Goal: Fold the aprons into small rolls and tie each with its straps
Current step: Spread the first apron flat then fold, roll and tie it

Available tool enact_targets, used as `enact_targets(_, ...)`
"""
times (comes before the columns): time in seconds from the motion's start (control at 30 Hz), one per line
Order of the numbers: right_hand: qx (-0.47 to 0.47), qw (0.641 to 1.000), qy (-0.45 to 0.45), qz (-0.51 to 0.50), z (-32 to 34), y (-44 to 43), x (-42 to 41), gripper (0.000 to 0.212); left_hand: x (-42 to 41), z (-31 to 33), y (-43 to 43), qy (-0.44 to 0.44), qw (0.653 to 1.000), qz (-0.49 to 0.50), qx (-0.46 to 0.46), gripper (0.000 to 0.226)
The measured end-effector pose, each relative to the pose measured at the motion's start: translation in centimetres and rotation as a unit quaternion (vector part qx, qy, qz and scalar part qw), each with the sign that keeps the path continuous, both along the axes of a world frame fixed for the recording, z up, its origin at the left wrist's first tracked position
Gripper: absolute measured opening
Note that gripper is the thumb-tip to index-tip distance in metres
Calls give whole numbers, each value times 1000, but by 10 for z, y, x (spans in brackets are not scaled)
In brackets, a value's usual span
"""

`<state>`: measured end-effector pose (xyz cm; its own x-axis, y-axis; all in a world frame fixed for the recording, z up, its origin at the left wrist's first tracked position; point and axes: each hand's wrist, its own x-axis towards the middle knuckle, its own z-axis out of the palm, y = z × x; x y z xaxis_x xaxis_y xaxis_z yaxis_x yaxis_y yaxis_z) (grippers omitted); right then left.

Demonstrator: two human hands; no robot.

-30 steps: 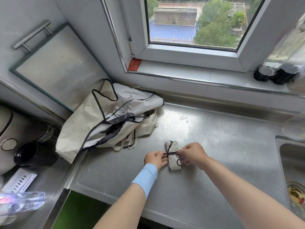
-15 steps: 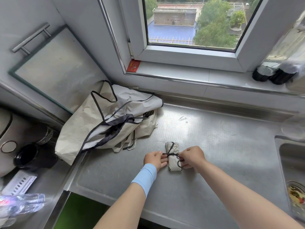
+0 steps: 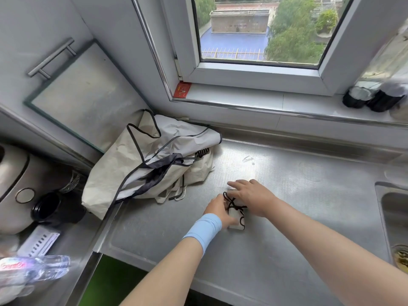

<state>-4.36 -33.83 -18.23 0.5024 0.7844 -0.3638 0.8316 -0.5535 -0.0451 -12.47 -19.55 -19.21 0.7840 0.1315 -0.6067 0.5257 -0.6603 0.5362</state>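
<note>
A small beige rolled apron (image 3: pixel 235 218) lies on the steel counter (image 3: pixel 287 206), with dark straps tied in a knot across it. My left hand (image 3: pixel 217 209), a light blue band on its wrist, grips the roll's left side. My right hand (image 3: pixel 251 195) rests flat over the roll's far end with its fingers spread and pointing left. A heap of unfolded beige aprons (image 3: pixel 145 166) with dark trim and loose straps lies at the back left against the wall.
A sink (image 3: pixel 395 217) is sunk into the counter at the right. Dark jars (image 3: pixel 373 98) stand on the window sill. At the left are a rice cooker (image 3: pixel 15 186), a black cup (image 3: pixel 47 209) and a plastic bottle (image 3: pixel 33 270).
My right hand has let go of the strap end and moved up over the roll, fingers now spread. My left hand has closed around the roll's side. The knot is drawn tight.
</note>
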Motion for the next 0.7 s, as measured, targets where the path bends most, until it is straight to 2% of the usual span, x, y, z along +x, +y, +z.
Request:
enact_targets(0.1, 32, 999, -10, 3, -6, 0, -1, 35, -1, 8, 4, 9, 1000, -9, -21, 52)
enact_targets(0.17, 78, 995, 43, -47, -10, -1, -2, 33, -2, 14, 10, 9, 999, -11, -33, 57)
enact_targets(0.23, 143, 975, 119, -123, -10, 0, -3, 32, -2, 19, 19, 3, 999, -43, -18, 72)
enact_targets(0.3, 197, 951, 159, -176, 0, 6, -1, 28, 2, 28, 31, -17, 998, -63, 8, 78)
enact_targets(0.5, 274, 922, 175, -210, 65, 51, 21, 25, 33, 83, 84, -102, 991, -74, 49, 64)
enact_targets(0.6, 340, 856, 272, -277, 105, 84, 35, 41, 52, 125, 115, -168, 980, -85, 70, 64)
enact_targets(0.67, 409, 809, 278, -316, 132, 109, 45, 50, 62, 154, 137, -206, 970, -90, 92, 67)
enact_targets(0.7, 431, 804, 254, -320, 152, 125, 48, 47, 67, 171, 151, -223, 966, -87, 98, 67)
